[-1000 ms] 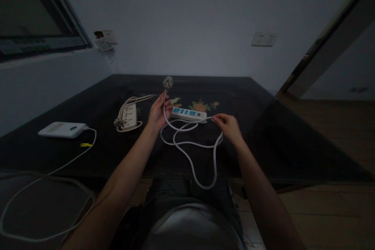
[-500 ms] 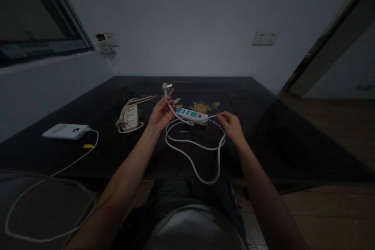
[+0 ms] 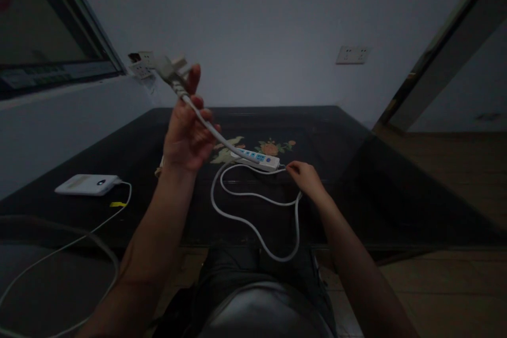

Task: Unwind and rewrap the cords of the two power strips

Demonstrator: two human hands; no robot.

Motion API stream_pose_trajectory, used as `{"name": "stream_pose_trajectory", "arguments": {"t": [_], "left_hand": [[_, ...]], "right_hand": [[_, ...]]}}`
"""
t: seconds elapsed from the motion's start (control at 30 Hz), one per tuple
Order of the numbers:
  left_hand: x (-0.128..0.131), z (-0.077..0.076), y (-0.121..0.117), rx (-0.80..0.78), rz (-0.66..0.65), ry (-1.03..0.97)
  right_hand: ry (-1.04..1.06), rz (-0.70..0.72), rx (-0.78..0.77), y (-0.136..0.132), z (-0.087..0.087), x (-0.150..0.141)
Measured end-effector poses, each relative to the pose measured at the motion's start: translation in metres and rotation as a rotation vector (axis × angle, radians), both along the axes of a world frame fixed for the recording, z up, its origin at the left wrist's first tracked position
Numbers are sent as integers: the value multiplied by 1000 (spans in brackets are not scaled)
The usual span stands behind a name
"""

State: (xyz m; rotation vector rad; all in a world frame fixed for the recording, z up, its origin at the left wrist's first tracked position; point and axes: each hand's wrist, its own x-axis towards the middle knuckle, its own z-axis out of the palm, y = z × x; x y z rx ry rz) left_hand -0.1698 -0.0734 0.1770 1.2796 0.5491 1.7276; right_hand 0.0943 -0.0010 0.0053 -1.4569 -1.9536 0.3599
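Note:
My left hand (image 3: 185, 129) is raised above the dark table (image 3: 356, 169), its fingers closed on a white cable just below the white plug (image 3: 170, 68), which points up toward the left wall. The cable (image 3: 253, 227) runs down to a white power strip with blue sockets (image 3: 255, 159) lying on the table, then loops over the table's front edge above my lap. My right hand (image 3: 304, 178) rests by the strip's right end, its fingers pinched on the cable there.
A second beige power strip lies mostly hidden behind my left wrist. A white flat device (image 3: 87, 184) with a white cord (image 3: 59, 253) and yellow tag sits at the left. Wall sockets show at the left corner (image 3: 140, 60) and on the back wall (image 3: 351, 55).
My left hand has lifted the plug high and to the left, pulling the cable taut from the strip. My right hand stayed by the strip's end.

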Motion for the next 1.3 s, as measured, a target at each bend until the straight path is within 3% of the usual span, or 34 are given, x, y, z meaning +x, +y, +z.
{"name": "stream_pose_trajectory", "arguments": {"t": [0.1,0.2,0.33,0.43,0.5,0.6,0.73,0.8,0.9,1.07,1.17,1.3], "left_hand": [[-4,23,-9,126,32,89],[-4,32,-12,169,96,188],[10,29,-10,217,154,188],[26,23,-7,213,163,185],[36,18,-3,186,164,228],[49,11,9,169,161,302],[65,6,28,182,155,385],[72,7,38,195,171,429],[76,15,55,225,206,474],[63,37,79,218,227,432],[52,53,86,204,290,456],[38,81,89,185,414,526]], "right_hand": [[-13,6,-13,-1,1,-1],[-20,18,-32,-2,3,-2],[16,39,35,-2,6,-2],[198,78,84,-4,15,-3],[370,144,28,-12,25,-6],[591,328,-140,-41,43,-15],[684,606,-372,-108,55,-38],[561,663,-433,-142,47,-55],[311,701,-468,-178,22,-80],[265,477,-436,-198,-18,-99],[316,455,-431,-199,-17,-104],[373,428,-455,-198,-3,-123]]}}
